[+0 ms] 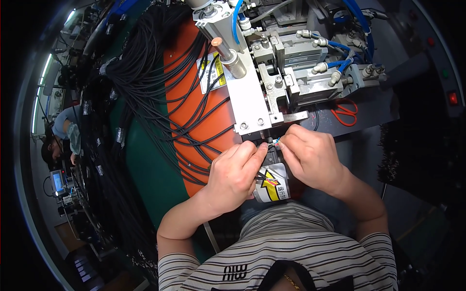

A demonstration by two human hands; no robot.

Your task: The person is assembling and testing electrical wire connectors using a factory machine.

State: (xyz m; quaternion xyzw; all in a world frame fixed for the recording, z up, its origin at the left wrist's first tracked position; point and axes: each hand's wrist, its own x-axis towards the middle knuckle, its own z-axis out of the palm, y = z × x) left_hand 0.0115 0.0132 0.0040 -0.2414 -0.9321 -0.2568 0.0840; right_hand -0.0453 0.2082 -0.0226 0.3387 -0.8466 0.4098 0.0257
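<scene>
from my seat, my right hand [310, 156] pinches the thin wires [277, 142] just in front of the press [250, 104]; i can't tell whether my left hand [234, 170], curled beside them, grips anything. i'd steady both wrists and pull lightly.

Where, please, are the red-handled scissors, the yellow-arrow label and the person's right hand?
Red-handled scissors [357, 114]: head view, on a red handle loop.
Yellow-arrow label [273, 190]: head view, on the arrow's shaft.
Right hand [312, 156]: head view, on its back.
</scene>
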